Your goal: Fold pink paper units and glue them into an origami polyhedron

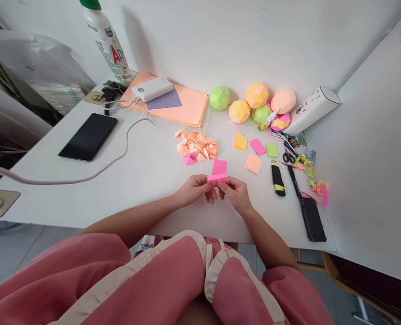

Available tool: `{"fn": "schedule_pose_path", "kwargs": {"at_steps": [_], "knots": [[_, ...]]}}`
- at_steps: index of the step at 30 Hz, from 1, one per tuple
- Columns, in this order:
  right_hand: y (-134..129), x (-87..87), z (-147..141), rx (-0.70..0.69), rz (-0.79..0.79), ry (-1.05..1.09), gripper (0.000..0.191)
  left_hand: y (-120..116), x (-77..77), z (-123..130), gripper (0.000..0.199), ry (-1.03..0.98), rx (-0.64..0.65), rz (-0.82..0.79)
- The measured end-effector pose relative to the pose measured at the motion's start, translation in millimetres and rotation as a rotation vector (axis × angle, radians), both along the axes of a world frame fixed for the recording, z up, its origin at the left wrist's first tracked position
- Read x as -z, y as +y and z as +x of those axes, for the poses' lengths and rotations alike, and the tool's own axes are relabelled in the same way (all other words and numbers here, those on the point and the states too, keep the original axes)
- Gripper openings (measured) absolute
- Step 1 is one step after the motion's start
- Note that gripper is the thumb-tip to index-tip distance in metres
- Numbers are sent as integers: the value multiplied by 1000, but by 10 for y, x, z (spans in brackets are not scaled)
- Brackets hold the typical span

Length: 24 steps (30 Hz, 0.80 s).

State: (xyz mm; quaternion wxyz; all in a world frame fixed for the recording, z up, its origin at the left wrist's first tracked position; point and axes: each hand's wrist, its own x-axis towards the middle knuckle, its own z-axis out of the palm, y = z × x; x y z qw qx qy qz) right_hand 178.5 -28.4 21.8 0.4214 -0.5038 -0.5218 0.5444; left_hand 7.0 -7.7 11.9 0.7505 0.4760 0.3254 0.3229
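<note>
Near the table's front edge, my left hand (195,188) and my right hand (236,192) pinch a pink paper (219,168) between thumbs and fingers. Its lower part is folded over into a strip; the upper part stands flat beyond my fingertips. Just past it lies a heap of folded peach paper pieces (198,145), with a folded pink piece (188,158) at its near left edge. To the right are small stacks of orange (240,141), pink (258,146), green (272,150) and peach paper (253,163).
Several paper balls (240,111) line the wall beside a white box (313,110). A cutter (278,178), scissors (288,157) and black case (313,220) lie right. Left are a phone (88,136), cable (126,144), power bank (153,90) and spray can (107,43).
</note>
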Motion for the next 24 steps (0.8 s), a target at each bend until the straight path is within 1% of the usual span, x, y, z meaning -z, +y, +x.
{"fn": "schedule_pose_path", "kwargs": {"at_steps": [5,10,17,24], "knots": [[4,-5,-11,15,-34,20,27,-7,-12,2,39,12,0,-1],[-5,-14,-21,15,-45,21,28,-4,7,-3,35,66,-28,11],[-8,-15,-22,37,-32,28,27,-3,24,-5,35,38,-8,3],[-22,-5,-23,17,6,45,25,-1,12,-2,34,16,18,1]]}}
